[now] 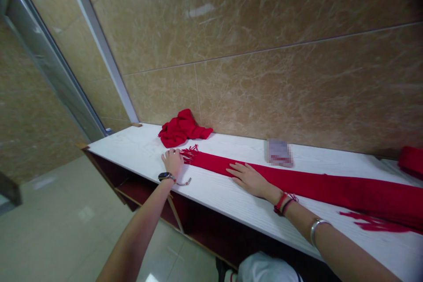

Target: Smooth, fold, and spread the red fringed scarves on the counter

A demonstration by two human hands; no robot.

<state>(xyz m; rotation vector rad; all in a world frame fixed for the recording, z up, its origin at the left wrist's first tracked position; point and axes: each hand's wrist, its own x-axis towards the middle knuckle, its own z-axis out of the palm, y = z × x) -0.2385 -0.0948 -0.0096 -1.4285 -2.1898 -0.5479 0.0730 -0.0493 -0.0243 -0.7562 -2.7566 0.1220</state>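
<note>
A long red scarf [297, 179] lies folded into a narrow strip along the white counter top. Its fringe [189, 155] points to the left. At that fringed end, my left hand [173, 161] is closed with curled fingers, the strands running up against it; its fingertips are partly hidden. Farther right, my right hand [249, 179] rests flat on the scarf, fingers stretched out and slightly apart. More red fringe [373, 221] sticks out from the near edge of the strip at the right.
Against the tiled wall, a crumpled red cloth [183, 128] sits behind my left hand. A small blurred packet [279, 153] lies behind the scarf. Another red bundle [411, 161] is at the far right. Below the white counter [122, 143] are open shelves [142, 196].
</note>
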